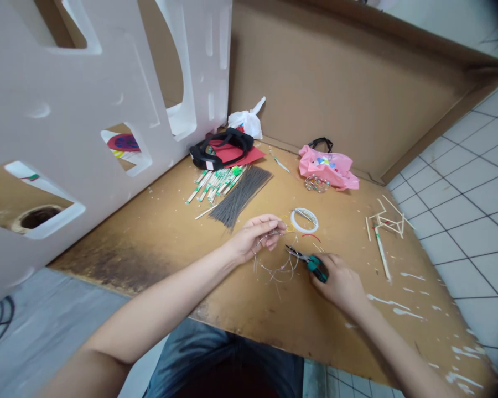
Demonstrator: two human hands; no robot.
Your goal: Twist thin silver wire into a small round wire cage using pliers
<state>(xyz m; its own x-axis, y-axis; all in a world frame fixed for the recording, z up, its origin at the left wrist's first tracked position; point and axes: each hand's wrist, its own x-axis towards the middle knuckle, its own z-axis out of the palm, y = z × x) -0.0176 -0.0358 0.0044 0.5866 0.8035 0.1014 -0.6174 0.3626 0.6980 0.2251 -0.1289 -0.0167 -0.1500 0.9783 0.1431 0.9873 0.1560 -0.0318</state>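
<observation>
My left hand pinches a tangle of thin silver wire that loops down onto the brown board. My right hand grips small pliers with teal handles, their jaws pointing left toward the wire, just below my left fingers. A white roll of tape or wire lies just beyond both hands, with a short red wire piece beside it.
A bundle of dark thin rods and several green-tipped sticks lie further back. A black strap device on red paper, a white bag, a pink bag, a glued stick frame, white foam at left, cardboard walls behind.
</observation>
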